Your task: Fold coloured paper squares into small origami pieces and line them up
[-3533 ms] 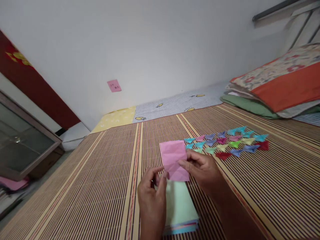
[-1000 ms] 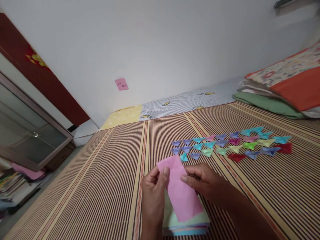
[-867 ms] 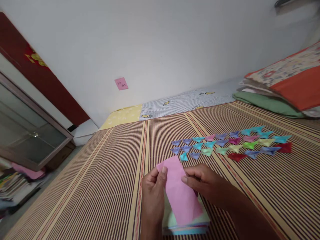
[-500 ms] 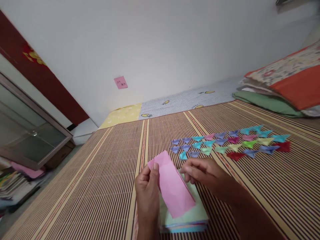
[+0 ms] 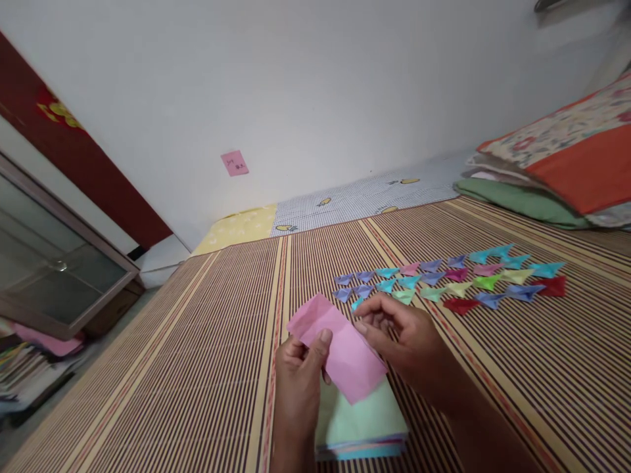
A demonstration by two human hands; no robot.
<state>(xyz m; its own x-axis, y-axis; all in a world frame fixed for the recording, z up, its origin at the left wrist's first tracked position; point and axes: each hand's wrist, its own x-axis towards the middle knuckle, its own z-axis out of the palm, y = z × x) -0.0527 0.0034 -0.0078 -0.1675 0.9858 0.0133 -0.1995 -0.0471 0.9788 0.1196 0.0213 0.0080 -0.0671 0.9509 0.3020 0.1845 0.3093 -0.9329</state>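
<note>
A pink sheet of paper (image 5: 348, 358), creased and apparently folded over, is tilted above a stack of coloured paper (image 5: 365, 420) with a pale green sheet on top. My left hand (image 5: 303, 368) pinches its left side, the thumb lying flat on the front and the fingers behind. At the upper right edge, my right hand (image 5: 394, 328) has its thumb and curled forefinger against the paper; exactly how the fingertips grip it is partly hidden. Beyond my right hand, several small folded paper shapes (image 5: 488, 282) stand in rows, blue, purple, red, green, yellow and pink.
A striped mat (image 5: 197, 355) covers the surface. Behind it are patterned cloth (image 5: 345, 203) and a white wall (image 5: 315, 92) with a pink note (image 5: 234, 163). Folded bedding (image 5: 566, 171) lies at right. A glass-fronted cabinet (image 5: 59, 249) and a pile of books (image 5: 29, 368) are at left.
The pink paper has been lifted and turned, showing more of the green sheet below. My left thumb has shifted right across it. My right hand has moved slightly up and its fingers have loosened.
</note>
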